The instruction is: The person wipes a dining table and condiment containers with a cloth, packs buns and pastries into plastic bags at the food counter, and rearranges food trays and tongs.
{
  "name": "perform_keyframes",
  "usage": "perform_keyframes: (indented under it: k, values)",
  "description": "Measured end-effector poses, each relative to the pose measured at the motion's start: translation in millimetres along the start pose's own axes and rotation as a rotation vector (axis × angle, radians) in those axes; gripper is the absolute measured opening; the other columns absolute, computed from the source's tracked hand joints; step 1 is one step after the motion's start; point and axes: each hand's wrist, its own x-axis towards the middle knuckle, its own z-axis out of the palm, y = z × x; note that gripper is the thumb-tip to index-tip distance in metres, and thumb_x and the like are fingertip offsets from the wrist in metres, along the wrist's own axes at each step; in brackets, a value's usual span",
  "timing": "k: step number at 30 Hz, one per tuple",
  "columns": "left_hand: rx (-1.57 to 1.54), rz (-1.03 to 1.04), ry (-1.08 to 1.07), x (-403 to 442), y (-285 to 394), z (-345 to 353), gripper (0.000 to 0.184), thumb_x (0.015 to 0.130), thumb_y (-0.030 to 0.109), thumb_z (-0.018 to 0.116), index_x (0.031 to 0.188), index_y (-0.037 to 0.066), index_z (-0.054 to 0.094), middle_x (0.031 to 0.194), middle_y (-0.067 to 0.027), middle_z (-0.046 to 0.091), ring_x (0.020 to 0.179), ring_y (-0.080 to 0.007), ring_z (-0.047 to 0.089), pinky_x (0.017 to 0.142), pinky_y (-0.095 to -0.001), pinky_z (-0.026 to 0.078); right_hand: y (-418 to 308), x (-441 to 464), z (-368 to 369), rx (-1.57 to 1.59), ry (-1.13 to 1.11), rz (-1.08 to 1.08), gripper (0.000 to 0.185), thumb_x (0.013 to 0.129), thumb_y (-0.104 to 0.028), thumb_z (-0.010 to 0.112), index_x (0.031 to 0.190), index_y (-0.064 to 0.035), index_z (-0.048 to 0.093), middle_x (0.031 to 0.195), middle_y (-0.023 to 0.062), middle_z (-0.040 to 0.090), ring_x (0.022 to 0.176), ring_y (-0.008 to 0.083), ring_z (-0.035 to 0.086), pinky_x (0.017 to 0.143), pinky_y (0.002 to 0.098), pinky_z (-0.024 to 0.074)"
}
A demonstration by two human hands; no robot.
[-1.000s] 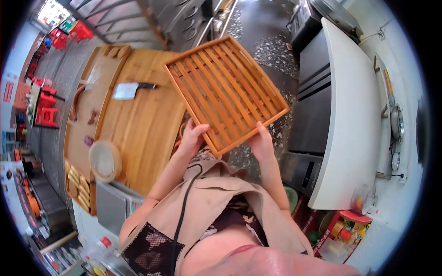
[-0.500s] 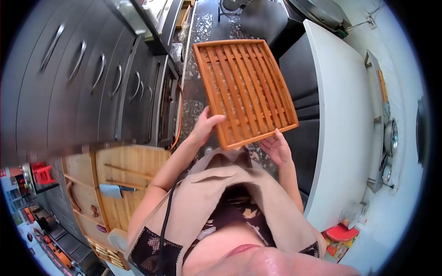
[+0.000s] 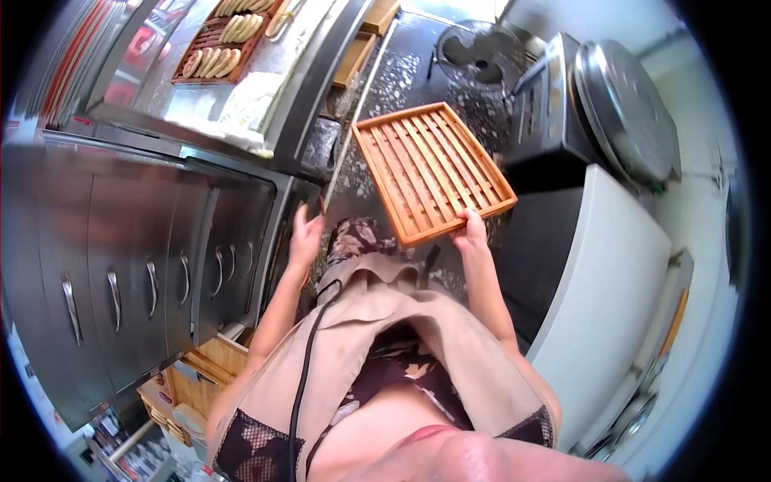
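Observation:
A slatted wooden tray (image 3: 434,169) is held out in front of me, tilted, over the dark speckled floor. My right hand (image 3: 471,230) grips its near edge, the thumb on top and the fingers underneath. Nothing lies on the slats. To the left, apart from the tray, my left hand (image 3: 306,237) holds nothing, with thumb and fingers spread. It is close to the dark cabinet front.
Metal cabinet doors with handles (image 3: 115,300) line the left. Above them, a counter holds a brown tray (image 3: 178,78) of elongated pale pieces. A fan (image 3: 482,60) stands ahead on the floor. At right are a large round metal lid (image 3: 630,112) and a white panel (image 3: 574,281).
My left hand has let go of the tray and moved left. My right hand now holds the tray alone. The view has turned, bringing the counter and fan into sight.

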Motion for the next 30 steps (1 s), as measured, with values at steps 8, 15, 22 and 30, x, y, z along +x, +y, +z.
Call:
perform_keyframes:
  k: [8,15,22,30]
  values:
    - [0.644,0.093,0.326,161,60,-43,0.054,0.079,0.011,0.064,0.129,0.006,0.045,0.103,-0.016,0.063,0.094,-0.0323,0.062,0.084,-0.0386,0.048,-63,245,147,-0.196,0.057,-0.187,0.057,0.059,0.009,0.051,0.115,0.0002,0.049,0.105,0.0105,0.057,0.092,0.0277,0.06,0.071,0.0355,0.0542]
    - [1.101,0.355,0.156,417,177,10,0.073,0.075,0.028,0.071,0.137,0.01,0.037,0.132,-0.0135,0.045,0.122,-0.0334,0.041,0.102,-0.0519,0.028,-72,415,267,-0.382,0.107,-0.173,0.057,0.061,0.007,0.054,0.116,-0.0005,0.039,0.112,0.0124,0.051,0.098,0.0276,0.055,0.077,0.0352,0.0496]
    - [1.09,0.488,0.296,605,144,7,0.071,0.085,0.041,0.056,0.14,0.005,0.03,0.143,-0.021,0.032,0.13,-0.0394,0.032,0.106,-0.0559,0.02,-46,607,394,-0.668,0.118,-0.039,0.045,0.064,0.002,0.056,0.106,-0.0059,0.043,0.094,0.0107,0.055,0.081,0.025,0.056,0.062,0.0379,0.049]
    - [1.094,0.305,0.193,623,137,16,0.071,0.081,0.051,0.053,0.133,0.005,0.036,0.137,-0.0236,0.034,0.125,-0.0421,0.033,0.103,-0.0598,0.02,57,772,541,-0.775,-0.188,0.105,0.048,0.081,-0.006,0.056,0.125,-0.0065,0.039,0.11,0.0121,0.058,0.094,0.0251,0.06,0.075,0.0362,0.0505]
